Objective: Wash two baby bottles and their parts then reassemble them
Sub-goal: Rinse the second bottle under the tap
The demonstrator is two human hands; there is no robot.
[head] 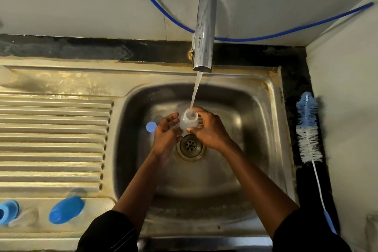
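We are gripping the bottle (188, 120) mouth-up under the tap (204, 26), above the drain (191, 146), left hand (166, 130) and right hand (209, 129) both curled round it, risking the wet plastic slipping into the sink (257, 120).

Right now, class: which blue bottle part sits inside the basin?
The pale blue round piece beside the left hand; the blue cap and blue ring lie outside it, on the drainboard.

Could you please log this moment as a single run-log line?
stage: rinsing | left hand, right hand: both hold bottle, mouth up, under running tap | over sink | brush: lying right of sink, untouched
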